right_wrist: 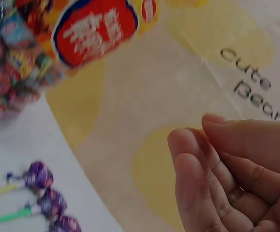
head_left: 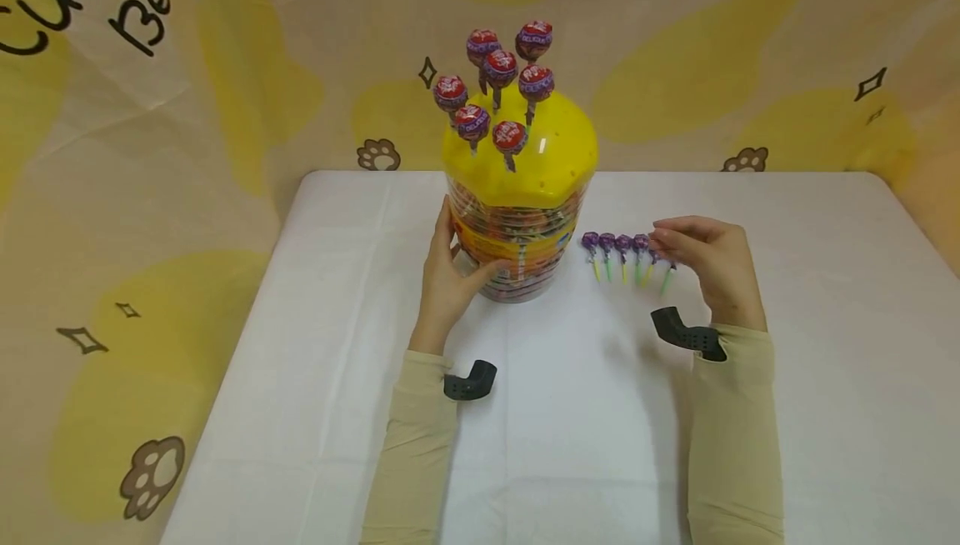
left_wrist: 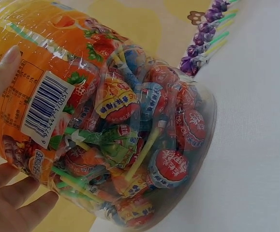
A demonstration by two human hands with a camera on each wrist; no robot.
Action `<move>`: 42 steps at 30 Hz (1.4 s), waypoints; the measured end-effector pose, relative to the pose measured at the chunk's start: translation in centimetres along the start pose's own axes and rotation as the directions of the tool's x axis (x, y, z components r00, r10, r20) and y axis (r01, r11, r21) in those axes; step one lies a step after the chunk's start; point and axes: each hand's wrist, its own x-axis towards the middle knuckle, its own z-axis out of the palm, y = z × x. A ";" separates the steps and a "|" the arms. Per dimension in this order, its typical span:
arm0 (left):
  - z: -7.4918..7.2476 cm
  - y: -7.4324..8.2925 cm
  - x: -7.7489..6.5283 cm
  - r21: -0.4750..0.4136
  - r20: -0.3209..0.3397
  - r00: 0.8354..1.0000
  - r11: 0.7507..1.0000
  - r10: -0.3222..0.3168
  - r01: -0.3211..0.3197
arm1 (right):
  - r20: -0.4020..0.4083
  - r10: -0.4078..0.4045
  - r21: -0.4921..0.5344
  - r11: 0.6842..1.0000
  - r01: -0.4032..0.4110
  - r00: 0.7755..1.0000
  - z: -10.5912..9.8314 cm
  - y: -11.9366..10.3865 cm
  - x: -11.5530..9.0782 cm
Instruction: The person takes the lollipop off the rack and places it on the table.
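Note:
A clear plastic candy jar (head_left: pixel 517 237) packed with wrapped lollipops stands upright on the table. Its domed yellow lid (head_left: pixel 566 149) has several red-and-purple lollipops (head_left: pixel 509 137) stuck into it, mostly on the left half. My left hand (head_left: pixel 447 282) holds the jar's lower left side, thumb across the front near the barcode label (left_wrist: pixel 47 108). Right of the jar, purple-wrapped lollipops (head_left: pixel 623 243) lie in a row, their yellow and green sticks toward me. My right hand (head_left: pixel 708 257) hovers at the row's right end, fingers loosely bent, with nothing between thumb and fingertips in the right wrist view.
A white cloth covers the table (head_left: pixel 570 445). Behind it and at the left hangs a beige-and-yellow printed backdrop (head_left: pixel 667 70) with paw prints and lettering. Each sleeved wrist carries a black curved mount, the left mount (head_left: pixel 471 382) close above the cloth.

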 end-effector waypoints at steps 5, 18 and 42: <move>0.2 0.0 0.0 -0.009 0.012 1.000 1.000 -0.003 0.003 | 0.017 -0.090 0.029 0.996 0.090 0.996 1.9 -1.3 -0.6; 0.4 -0.1 -0.1 0.007 0.008 1.000 1.000 -0.019 0.019 | 0.004 -0.261 0.029 0.965 0.261 0.965 6.9 -4.8 -1.4; 0.1 0.0 0.0 0.006 -0.009 1.000 1.000 -0.025 0.025 | -0.018 -0.404 -0.008 0.915 0.404 0.915 13.7 -9.2 -0.5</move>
